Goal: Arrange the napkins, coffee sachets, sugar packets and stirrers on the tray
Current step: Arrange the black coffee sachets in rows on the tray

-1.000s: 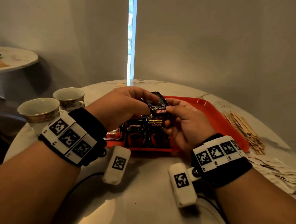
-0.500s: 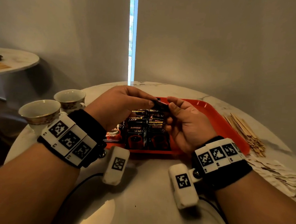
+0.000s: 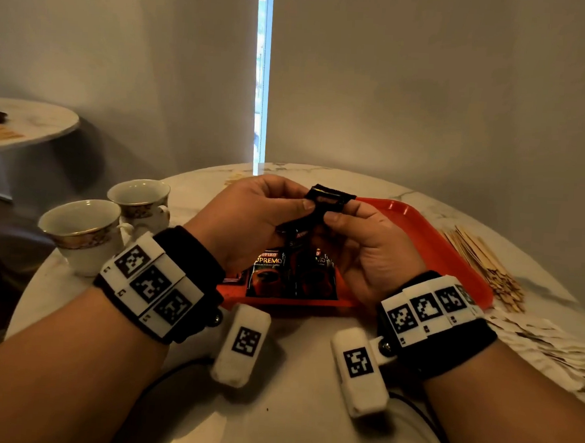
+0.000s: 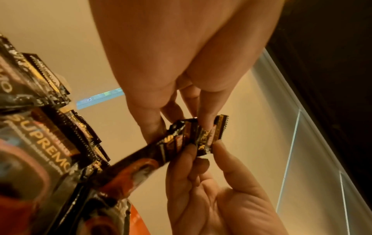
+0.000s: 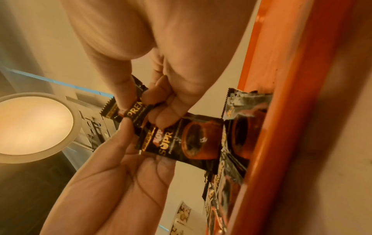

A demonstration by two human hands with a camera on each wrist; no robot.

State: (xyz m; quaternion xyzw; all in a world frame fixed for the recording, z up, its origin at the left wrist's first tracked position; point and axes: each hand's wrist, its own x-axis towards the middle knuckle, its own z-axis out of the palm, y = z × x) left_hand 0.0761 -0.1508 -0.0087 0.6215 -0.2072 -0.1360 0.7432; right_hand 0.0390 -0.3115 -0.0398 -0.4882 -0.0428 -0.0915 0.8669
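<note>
Coffee sachet (image 3: pixel 330 198) is held up over the red tray (image 3: pixel 453 251), pinched at its top by the fingers of both the left hand (image 3: pixel 250 218) and right hand (image 3: pixel 368 250), above other sachets (image 3: pixel 291 279) already lying on the tray. Step looks like sachet arranging; next it likely needs laying down beside those, while stirrers (image 3: pixel 483 264) and napkins (image 3: pixel 550 346) wait on the counter (image 3: pixel 289 426).
</note>
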